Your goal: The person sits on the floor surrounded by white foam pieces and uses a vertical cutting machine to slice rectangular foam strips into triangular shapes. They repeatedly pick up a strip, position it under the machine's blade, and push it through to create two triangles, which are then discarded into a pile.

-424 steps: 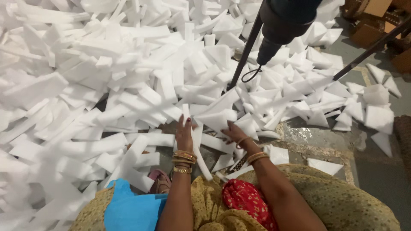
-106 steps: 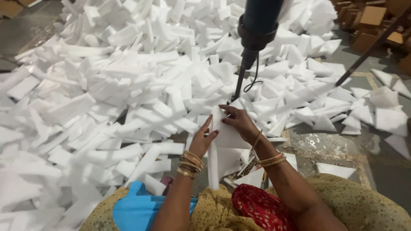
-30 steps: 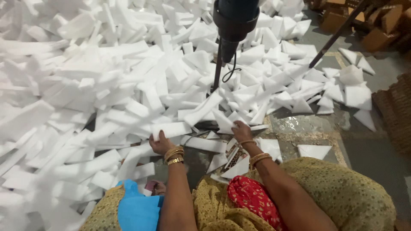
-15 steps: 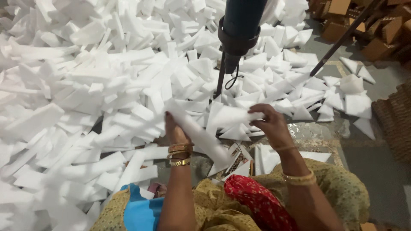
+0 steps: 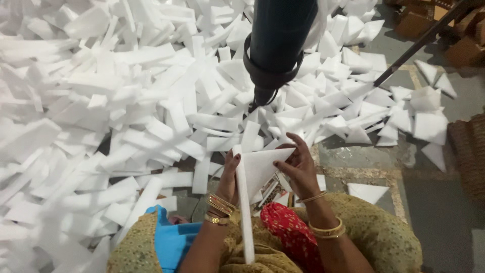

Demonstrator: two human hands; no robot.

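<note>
Both hands have drawn together since half a second ago, lifting one piece | left hand (image 5: 230, 177) fingers closed on long white foam strip (image 5: 244, 212) | right hand (image 5: 298, 167) fingers pinch triangular foam sheet (image 5: 260, 167) | foam pile (image 5: 126, 101) left, far.

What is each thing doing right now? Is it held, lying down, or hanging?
Left hand: closed around the long white foam strip.
Right hand: fingers pressed on the triangular foam piece.
Long white foam strip: held upright.
Triangular foam piece: held up between both hands.
Foam pile: lying loose on the floor.
Dark tool: hanging above the pile.
</note>
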